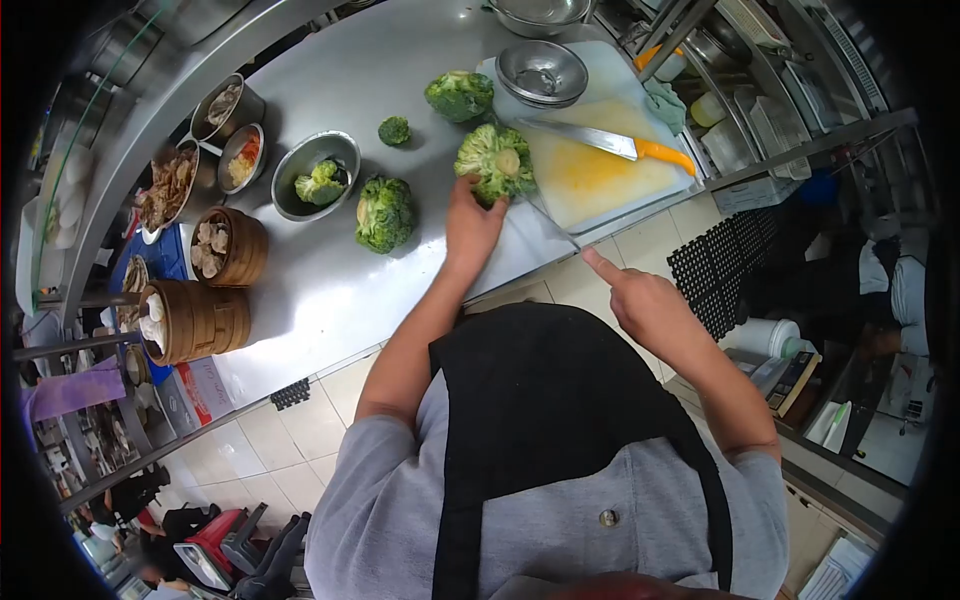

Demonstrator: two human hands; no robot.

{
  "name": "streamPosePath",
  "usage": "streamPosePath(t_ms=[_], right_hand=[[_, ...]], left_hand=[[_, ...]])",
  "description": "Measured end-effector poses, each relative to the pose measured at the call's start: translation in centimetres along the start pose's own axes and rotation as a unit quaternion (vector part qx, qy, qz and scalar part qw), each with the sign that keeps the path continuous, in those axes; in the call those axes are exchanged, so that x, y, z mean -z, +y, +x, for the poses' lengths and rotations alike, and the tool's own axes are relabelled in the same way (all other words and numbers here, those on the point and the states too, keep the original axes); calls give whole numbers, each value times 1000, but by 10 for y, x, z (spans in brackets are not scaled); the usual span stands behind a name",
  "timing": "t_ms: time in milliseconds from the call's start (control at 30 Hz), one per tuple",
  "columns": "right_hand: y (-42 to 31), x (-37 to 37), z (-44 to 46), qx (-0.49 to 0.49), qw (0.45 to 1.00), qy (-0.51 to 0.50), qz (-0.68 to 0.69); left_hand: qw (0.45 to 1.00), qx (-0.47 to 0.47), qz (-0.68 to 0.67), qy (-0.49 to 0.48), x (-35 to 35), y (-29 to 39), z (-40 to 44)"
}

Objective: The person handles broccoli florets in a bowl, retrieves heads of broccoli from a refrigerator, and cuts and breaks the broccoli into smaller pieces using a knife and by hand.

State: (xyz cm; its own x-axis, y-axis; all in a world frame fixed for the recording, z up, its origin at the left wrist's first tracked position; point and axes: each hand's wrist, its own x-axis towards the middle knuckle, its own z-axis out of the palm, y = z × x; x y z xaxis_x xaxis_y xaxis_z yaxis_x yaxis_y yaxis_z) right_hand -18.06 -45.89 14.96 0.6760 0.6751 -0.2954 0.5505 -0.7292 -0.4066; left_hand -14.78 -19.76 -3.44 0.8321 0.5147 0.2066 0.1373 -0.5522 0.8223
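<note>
My left hand gripped a broccoli head, cut stem facing up, over the bench, just beside the cutting board. My right hand was closed around a thin knife, its blade reaching the broccoli's edge. An orange-handled knife lay on the board. A metal bowl nearby held broccoli pieces.

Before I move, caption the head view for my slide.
Left hand on a broccoli head, right hand holding a thin blade, orange-handled knife lying on the cutting board.
</note>
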Motion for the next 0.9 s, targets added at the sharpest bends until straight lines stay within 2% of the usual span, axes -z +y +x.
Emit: streamPosePath(t_ms=[100, 400, 767, 833, 900], right_hand=[[-2, -1, 8, 0, 1000, -2, 1], [-10, 0, 43, 48, 999, 18, 17], [-12, -11, 83, 50, 997, 20, 58], [-9, -22, 98, 61, 995, 30, 72], [-9, -28, 109, 31, 997, 27, 67]], left_hand=[[991, 80, -78, -72, 32, 12, 15], [988, 78, -108, -80, 48, 1, 40], [990, 44, -112, -75, 41, -11, 46], [985, 74, -126, -96, 41, -15, 48], [981, 78, -146, -99, 39, -20, 49]])
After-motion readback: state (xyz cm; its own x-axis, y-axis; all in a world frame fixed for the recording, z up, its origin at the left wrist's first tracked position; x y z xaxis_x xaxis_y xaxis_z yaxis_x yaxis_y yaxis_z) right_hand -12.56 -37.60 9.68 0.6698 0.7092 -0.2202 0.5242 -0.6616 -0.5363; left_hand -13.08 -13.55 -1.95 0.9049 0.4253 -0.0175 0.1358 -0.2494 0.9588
